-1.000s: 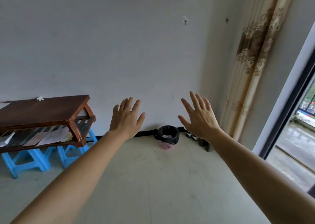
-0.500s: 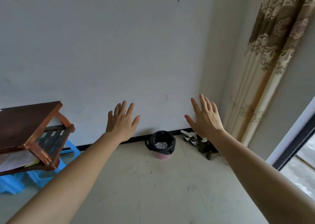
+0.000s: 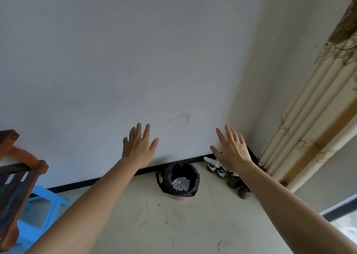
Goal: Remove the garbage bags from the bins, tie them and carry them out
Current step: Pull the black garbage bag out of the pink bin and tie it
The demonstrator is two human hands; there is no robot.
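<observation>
A small pink bin (image 3: 180,197) stands on the floor against the white wall. A black garbage bag (image 3: 194,176) lines it, folded over the rim, with crumpled grey trash inside. My left hand (image 3: 138,147) is stretched forward, fingers straight and spread, above and left of the bin. My right hand (image 3: 231,152) is held out the same way, above and right of the bin. Both hands hold nothing and are well short of the bag.
A brown wooden table (image 3: 13,178) juts in at the left over blue plastic stools (image 3: 41,205). Shoes (image 3: 219,168) lie in the corner right of the bin. A patterned beige curtain (image 3: 313,134) hangs at the right beside a doorway (image 3: 343,224).
The view has moved closer to the bin and tipped down. The bin now appears larger and nearer. The table slid toward the left edge. Both hands stay open and outstretched.
</observation>
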